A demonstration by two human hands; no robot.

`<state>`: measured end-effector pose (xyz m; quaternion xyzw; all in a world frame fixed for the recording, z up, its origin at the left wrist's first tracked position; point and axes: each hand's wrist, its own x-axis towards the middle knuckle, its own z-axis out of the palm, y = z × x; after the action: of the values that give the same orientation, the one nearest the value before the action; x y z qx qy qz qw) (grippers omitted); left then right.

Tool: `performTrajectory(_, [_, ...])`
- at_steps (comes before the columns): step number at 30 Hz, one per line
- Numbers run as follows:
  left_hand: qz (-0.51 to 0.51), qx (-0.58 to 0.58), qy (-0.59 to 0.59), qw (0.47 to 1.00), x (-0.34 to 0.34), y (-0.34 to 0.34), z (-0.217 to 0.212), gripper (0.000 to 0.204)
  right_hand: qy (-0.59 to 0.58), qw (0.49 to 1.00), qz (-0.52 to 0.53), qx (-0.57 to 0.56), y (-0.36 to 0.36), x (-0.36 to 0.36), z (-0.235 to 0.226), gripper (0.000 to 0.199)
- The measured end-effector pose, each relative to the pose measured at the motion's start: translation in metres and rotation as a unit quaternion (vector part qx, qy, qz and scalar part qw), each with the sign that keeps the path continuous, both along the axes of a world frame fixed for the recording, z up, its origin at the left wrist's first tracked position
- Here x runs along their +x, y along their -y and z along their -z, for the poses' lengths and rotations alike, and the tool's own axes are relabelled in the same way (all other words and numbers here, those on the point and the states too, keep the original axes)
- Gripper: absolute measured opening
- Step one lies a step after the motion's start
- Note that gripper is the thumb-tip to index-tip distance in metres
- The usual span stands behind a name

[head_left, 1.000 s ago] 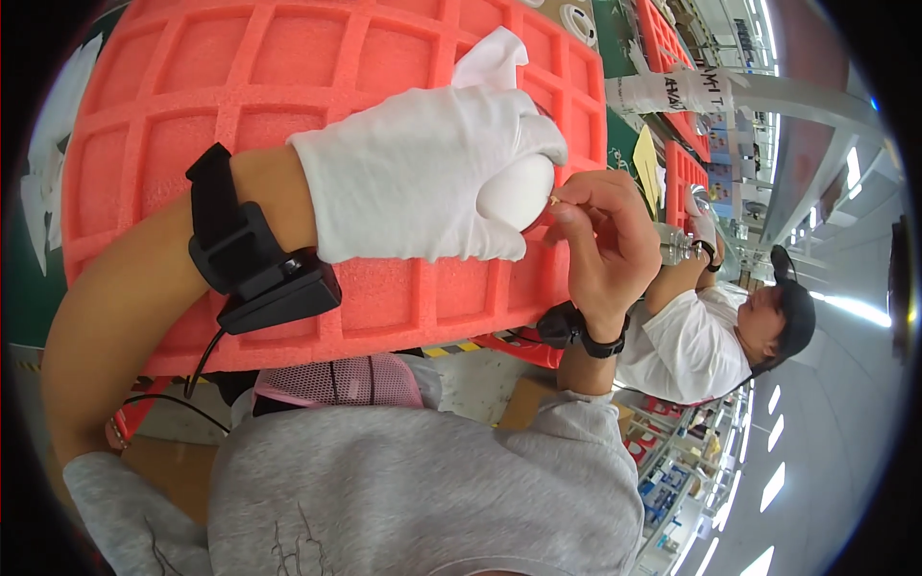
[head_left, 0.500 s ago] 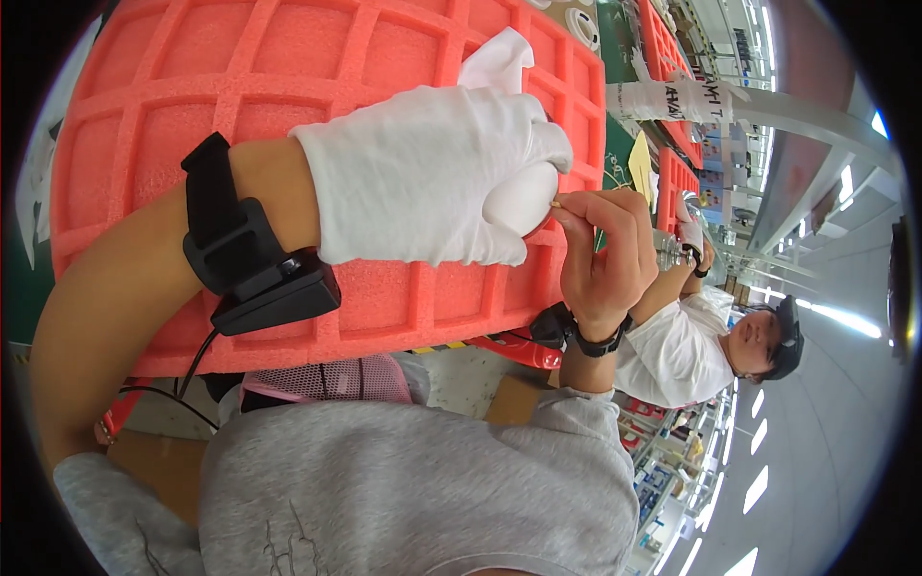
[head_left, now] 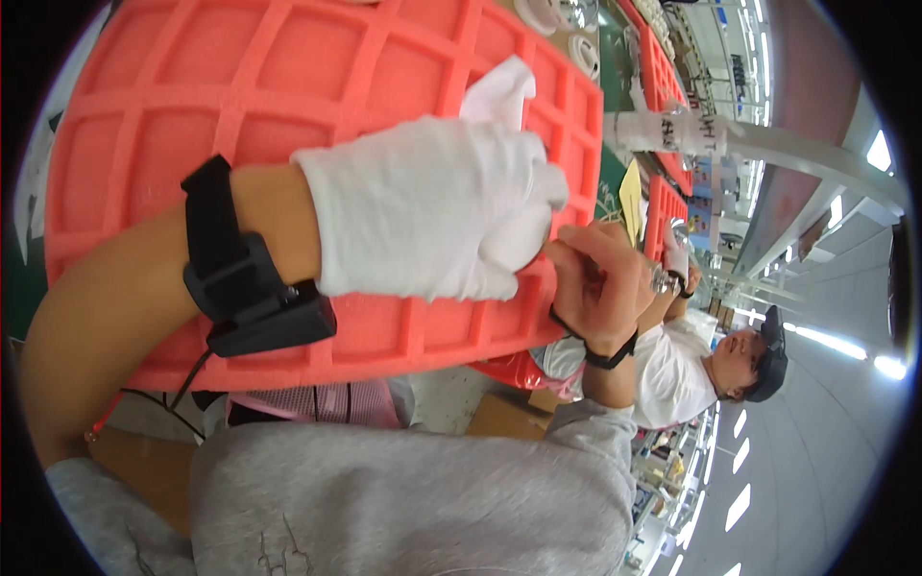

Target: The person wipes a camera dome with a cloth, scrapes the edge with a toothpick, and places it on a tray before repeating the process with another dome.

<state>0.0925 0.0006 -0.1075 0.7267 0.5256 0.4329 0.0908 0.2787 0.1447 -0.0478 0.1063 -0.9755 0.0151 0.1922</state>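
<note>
My left hand wears a white fabric glove and is closed around a smooth, white, dome-shaped piece. Its thumb and fingers press on either side, so most of the piece is hidden. Beyond the gloved fingers a loose white cloth end sticks up. My bare right hand pinches at the right edge of the white piece; what lies between its fingertips is too small to make out. Both hands are above a red foam tray with square compartments.
White ring-shaped parts lie past the tray's far right corner. A yellow sheet and another red tray are to the right. A grey post crosses there. A co-worker in a white shirt is at the right.
Both hands and the white piece sit slightly lower in the picture. The right hand has turned a little, and its fingertips remain at the piece's edge. The view has shifted slightly.
</note>
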Motion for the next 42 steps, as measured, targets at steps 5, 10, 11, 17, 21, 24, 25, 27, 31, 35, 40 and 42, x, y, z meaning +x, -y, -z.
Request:
performTrajectory(5, [0.017,-0.07,0.023,0.997,0.001,0.005,-0.015,0.047,-0.005,0.979,0.037,-0.203,0.008,0.016,0.005,0.024])
performTrajectory(10, [0.02,-0.1,0.064,0.993,-0.002,0.004,-0.018,0.047,0.093,0.905,0.137,-0.392,0.015,0.009,-0.008,0.019])
performTrajectory(11, [0.023,-0.123,0.074,0.989,-0.002,0.006,-0.018,0.047,0.138,0.869,0.162,-0.446,0.016,0.01,-0.01,0.017])
performTrajectory(17, [0.014,-0.147,0.078,0.986,0.002,0.007,-0.016,0.049,0.151,0.85,0.162,-0.477,0.018,0.011,-0.012,0.016])
performTrajectory(21, [0.028,-0.185,0.085,0.979,0.001,0.007,-0.022,0.052,0.179,0.863,0.159,-0.445,0.017,0.01,-0.02,0.017])
performTrajectory(24, [0.016,-0.184,0.091,0.979,0.0,0.01,-0.023,0.057,0.157,0.88,0.125,-0.432,0.015,0.007,-0.017,0.018])
performTrajectory(25, [0.021,-0.187,0.092,0.978,0.0,0.009,-0.023,0.057,0.153,0.888,0.123,-0.416,0.014,0.008,-0.017,0.019])
performTrajectory(27, [0.021,-0.196,0.097,0.975,0.0,0.007,-0.024,0.059,0.145,0.904,0.119,-0.383,0.014,0.01,-0.018,0.02])
performTrajectory(31, [0.013,-0.18,0.094,0.979,0.002,0.005,-0.018,0.063,0.147,0.932,0.087,-0.319,0.013,0.005,-0.018,0.019])
performTrajectory(35, [-0.002,-0.172,0.055,0.984,0.004,0.001,-0.021,0.067,0.134,0.951,0.125,-0.247,0.02,0.009,-0.018,0.019])
performTrajectory(40, [-0.064,-0.194,0.006,0.979,0.019,0.001,-0.026,0.071,0.108,0.872,0.207,-0.431,0.03,0.014,-0.014,0.021])
performTrajectory(42, [-0.076,-0.206,0.002,0.976,0.021,0.0,-0.028,0.071,0.093,0.845,0.225,-0.476,0.029,0.015,-0.016,0.02])
